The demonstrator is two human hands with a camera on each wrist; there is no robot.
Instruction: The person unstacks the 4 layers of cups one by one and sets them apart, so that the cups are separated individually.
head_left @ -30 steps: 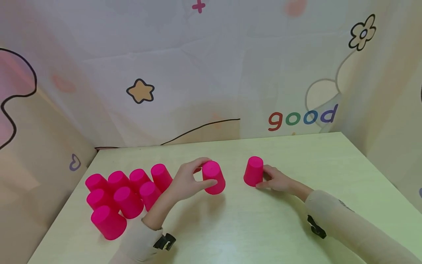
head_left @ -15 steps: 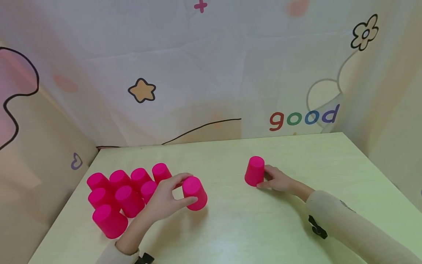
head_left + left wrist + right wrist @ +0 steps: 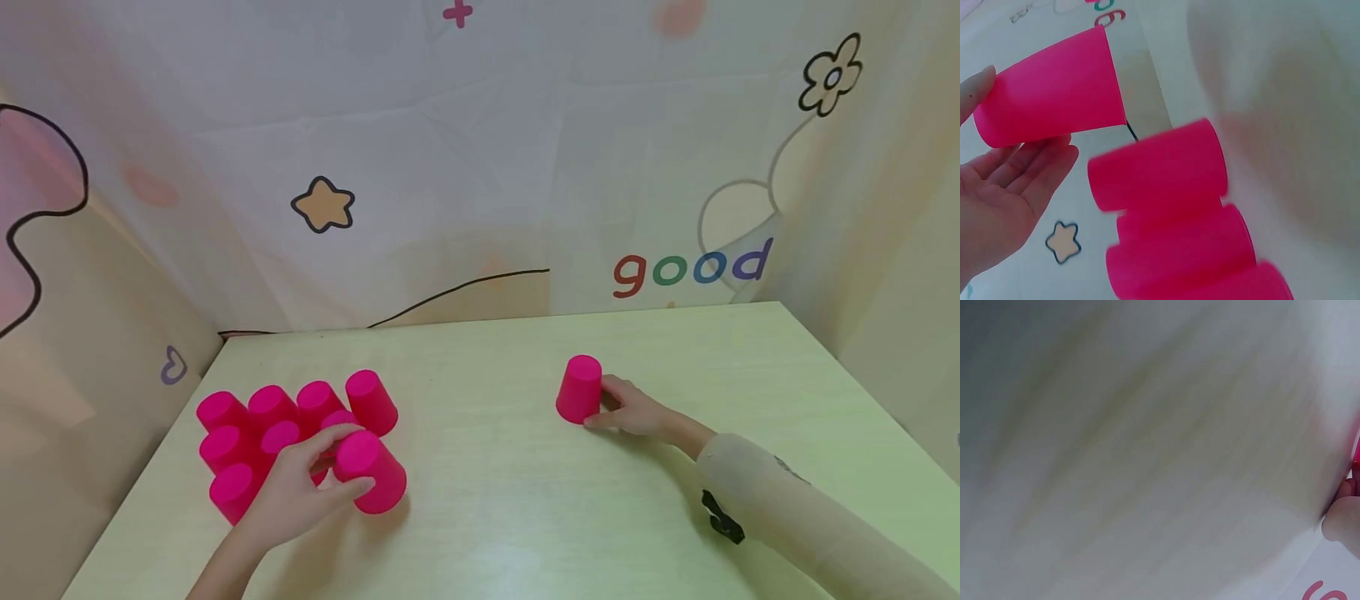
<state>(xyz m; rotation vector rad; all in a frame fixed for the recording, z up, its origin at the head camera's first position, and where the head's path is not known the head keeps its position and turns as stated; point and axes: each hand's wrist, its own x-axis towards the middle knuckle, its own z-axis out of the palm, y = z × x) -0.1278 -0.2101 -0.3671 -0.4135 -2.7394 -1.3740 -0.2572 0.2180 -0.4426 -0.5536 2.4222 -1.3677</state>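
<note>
My left hand [image 3: 296, 492] pinches an upside-down pink plastic cup [image 3: 378, 477] between thumb and fingers, in front of the cup group at the left. In the left wrist view this cup [image 3: 1054, 94] sits between the thumb and the fingers, its rim apart from the table. At right, my right hand [image 3: 633, 410] holds another upside-down pink cup [image 3: 578, 393] standing on the table, thumb low and fingers behind its side. The right wrist view catches only part of that hand [image 3: 1344, 519] and a sliver of pink at the edge.
Several more upside-down pink cups [image 3: 372, 406] stand close together in rows on the left of the pale table [image 3: 487, 533]. My left hand and its cup partly cover the nearer ones. A printed cloth [image 3: 465, 192] hangs behind the table and along both sides.
My left hand has carried its cup leftward and toward me, from the middle of the table to the front of the cup group. The right hand and its cup have stayed put.
</note>
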